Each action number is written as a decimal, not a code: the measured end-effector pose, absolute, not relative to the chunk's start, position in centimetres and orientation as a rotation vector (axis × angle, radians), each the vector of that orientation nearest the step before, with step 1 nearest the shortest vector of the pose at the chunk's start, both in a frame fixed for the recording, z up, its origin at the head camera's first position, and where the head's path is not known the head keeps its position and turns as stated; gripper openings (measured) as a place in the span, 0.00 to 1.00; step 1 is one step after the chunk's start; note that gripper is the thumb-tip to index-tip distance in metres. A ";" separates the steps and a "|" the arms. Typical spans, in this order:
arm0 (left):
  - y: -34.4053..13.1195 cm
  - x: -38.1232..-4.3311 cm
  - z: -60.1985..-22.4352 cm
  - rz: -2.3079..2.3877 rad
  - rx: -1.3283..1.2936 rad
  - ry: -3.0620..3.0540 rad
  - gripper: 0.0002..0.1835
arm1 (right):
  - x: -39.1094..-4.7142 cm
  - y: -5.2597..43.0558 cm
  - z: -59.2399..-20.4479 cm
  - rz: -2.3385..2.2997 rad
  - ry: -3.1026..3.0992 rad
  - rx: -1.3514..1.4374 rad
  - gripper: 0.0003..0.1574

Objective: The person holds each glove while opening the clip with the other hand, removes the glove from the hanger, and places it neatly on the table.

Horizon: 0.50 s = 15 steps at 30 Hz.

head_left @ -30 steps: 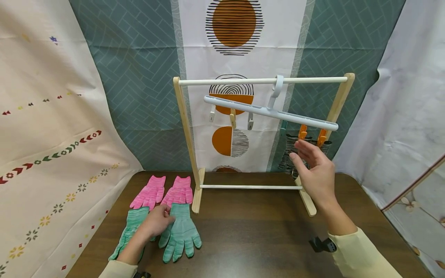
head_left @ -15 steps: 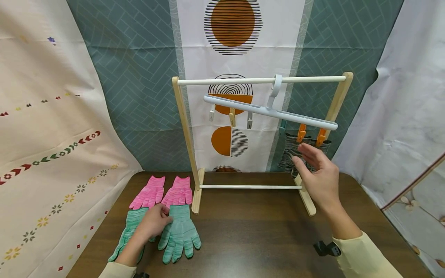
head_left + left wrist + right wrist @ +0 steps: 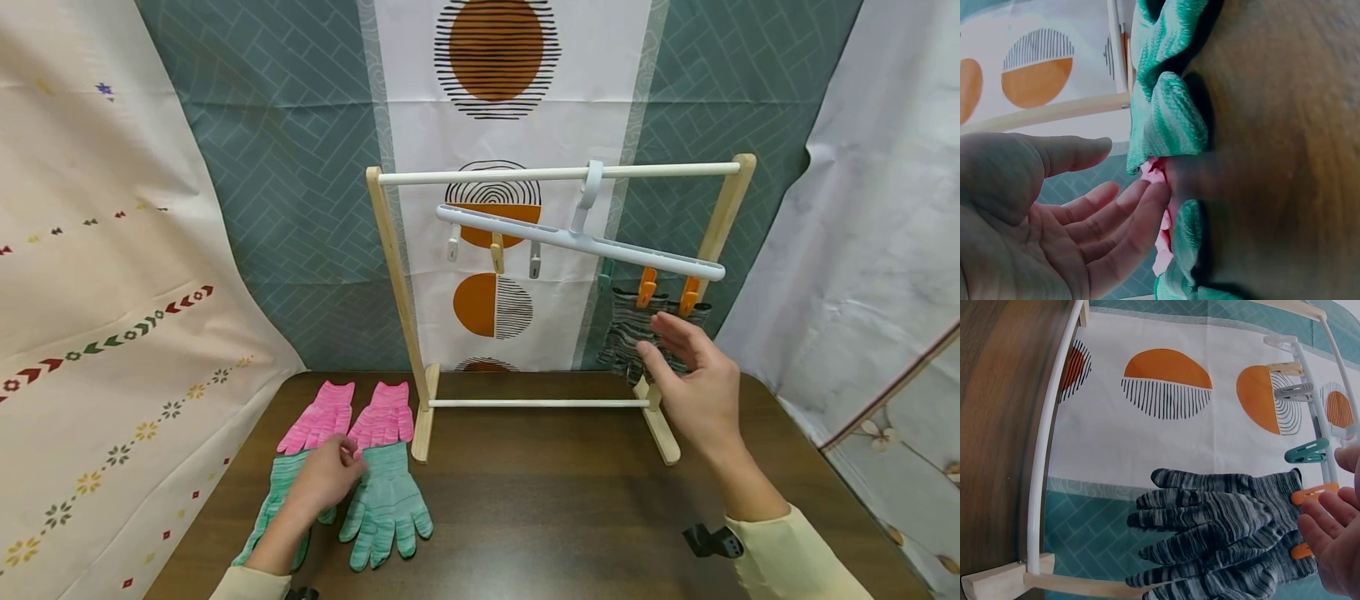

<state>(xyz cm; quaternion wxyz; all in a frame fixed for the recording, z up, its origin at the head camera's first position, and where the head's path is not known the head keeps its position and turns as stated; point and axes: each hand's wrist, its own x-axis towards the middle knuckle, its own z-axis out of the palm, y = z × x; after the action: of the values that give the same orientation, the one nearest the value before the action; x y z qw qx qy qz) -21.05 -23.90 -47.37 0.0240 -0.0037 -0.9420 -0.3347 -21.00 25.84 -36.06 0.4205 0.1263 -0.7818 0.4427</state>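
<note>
Gloves [image 3: 387, 504] of streaky green knit lie near the left hand [image 3: 327, 477].

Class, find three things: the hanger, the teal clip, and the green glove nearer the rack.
Hanger [image 3: 581, 242]: head view, middle of its long bar.
Teal clip [image 3: 1302, 452]: right wrist view, its body.
Green glove [image 3: 387, 490]: head view, broad part below the cuff.
</note>
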 end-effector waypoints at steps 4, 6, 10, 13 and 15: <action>-23.9 -21.2 -47.2 -1.024 -0.002 -2.903 0.20 | -20.9 26.1 -36.1 1.100 -1.964 0.305 0.29; -23.8 -21.4 -47.0 -1.021 -0.004 -2.893 0.21 | -20.9 26.2 -36.2 1.092 -1.964 0.302 0.29; -23.4 -21.6 -46.7 -1.008 -0.022 -2.862 0.22 | -20.9 26.5 -36.2 1.088 -1.954 0.307 0.28; -22.9 -21.7 -46.3 -0.982 -0.038 -2.837 0.23 | -20.9 26.6 -36.2 1.086 -1.946 0.308 0.29; -22.5 -21.8 -46.0 -0.974 -0.052 -2.816 0.24 | -20.8 26.7 -36.2 1.083 -1.945 0.303 0.29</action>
<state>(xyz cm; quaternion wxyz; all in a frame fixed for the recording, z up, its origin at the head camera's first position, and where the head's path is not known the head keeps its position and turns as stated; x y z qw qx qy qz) -21.79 -22.52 -46.04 0.0805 -0.0173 -0.9419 -0.3257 -20.75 26.71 -36.24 0.4325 0.1217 -0.7805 0.4347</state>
